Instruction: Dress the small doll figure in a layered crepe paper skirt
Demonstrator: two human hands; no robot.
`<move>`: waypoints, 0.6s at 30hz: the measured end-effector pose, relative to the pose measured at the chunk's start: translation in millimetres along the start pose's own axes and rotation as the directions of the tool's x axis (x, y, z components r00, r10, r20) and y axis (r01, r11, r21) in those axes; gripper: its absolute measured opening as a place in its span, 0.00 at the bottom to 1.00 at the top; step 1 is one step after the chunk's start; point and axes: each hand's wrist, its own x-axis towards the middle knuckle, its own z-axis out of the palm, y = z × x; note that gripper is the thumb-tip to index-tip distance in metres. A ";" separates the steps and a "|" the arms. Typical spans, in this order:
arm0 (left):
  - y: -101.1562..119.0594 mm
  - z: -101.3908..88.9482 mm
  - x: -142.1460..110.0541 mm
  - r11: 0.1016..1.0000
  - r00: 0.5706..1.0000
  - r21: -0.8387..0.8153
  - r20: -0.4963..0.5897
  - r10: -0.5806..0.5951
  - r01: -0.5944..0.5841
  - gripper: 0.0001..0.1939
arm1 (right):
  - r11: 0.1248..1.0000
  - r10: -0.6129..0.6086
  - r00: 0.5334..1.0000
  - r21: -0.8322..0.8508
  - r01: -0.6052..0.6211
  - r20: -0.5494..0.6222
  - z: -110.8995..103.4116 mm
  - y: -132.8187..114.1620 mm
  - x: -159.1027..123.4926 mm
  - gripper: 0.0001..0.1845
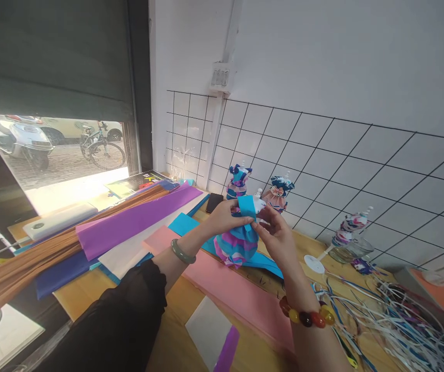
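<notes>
A small dress form in a layered blue, purple and pink paper dress (237, 247) stands on the table in front of me. A bright blue paper strip (247, 205) lies around its upper body, below a white knob (259, 192). Between thumb and fingers, my left hand (225, 216) grips this strip at its left side. My right hand (278, 235) is closed at the other side, its thumb at the strip's lower edge and its fingers curled beside the form. Some of its fingertips are hidden behind the form.
Purple, brown, white and blue paper sheets (140, 219) lie at left. A long pink sheet (233, 287) crosses the table. Two dressed forms (238, 181) stand behind; another (349, 227) leans at right beside a glass bowl (355, 250). Tangled paper strips (403, 315) cover the right side.
</notes>
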 end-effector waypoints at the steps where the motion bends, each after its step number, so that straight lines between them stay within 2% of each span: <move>1: 0.2 -1.3 0.2 1.000 1.000 0.002 -0.020 -0.006 0.006 0.22 | 1.000 -0.010 1.000 -0.017 0.009 -0.021 -0.8 -2.3 0.4 0.29; 4: -0.2 -7.2 1.9 0.999 0.990 0.044 -0.140 -0.008 0.014 0.22 | 0.996 -0.002 0.991 -0.093 -0.011 -0.131 -5.2 -16.1 -1.3 0.21; 5: -0.7 -9.5 2.8 0.998 0.983 0.062 -0.182 -0.005 0.017 0.22 | 0.991 0.014 0.991 -0.128 -0.031 -0.131 -6.9 -22.8 -3.3 0.18; 6: -1.1 -11.8 3.8 0.997 0.976 0.074 -0.220 -0.003 0.019 0.22 | 0.985 0.038 0.995 -0.165 -0.053 -0.090 -8.3 -30.1 -5.9 0.16; 8: -1.5 -15.8 5.6 0.997 0.964 0.078 -0.267 0.003 0.018 0.22 | 0.956 0.115 0.981 -0.286 -0.067 0.155 -8.7 -45.2 -13.4 0.12; 10: -0.6 -18.3 6.6 0.996 0.952 0.082 -0.305 0.009 0.017 0.21 | 0.912 0.193 0.870 -0.411 0.012 0.453 -3.3 -57.9 -23.5 0.11; 12: 1.2 -19.1 6.7 0.996 0.948 0.086 -0.319 0.007 0.021 0.21 | 0.884 0.285 0.697 -0.462 0.075 0.658 8.9 -65.1 -35.6 0.08; 14: 2.8 -18.5 6.1 0.997 0.951 0.078 -0.309 0.006 0.019 0.21 | 0.885 0.320 0.552 -0.451 0.116 0.770 26.1 -66.9 -48.2 0.07; 18: 1.9 -15.4 5.2 0.996 0.962 0.078 -0.272 -0.009 0.031 0.22 | 0.815 0.382 0.397 -0.507 0.281 0.835 61.0 -65.3 -70.4 0.18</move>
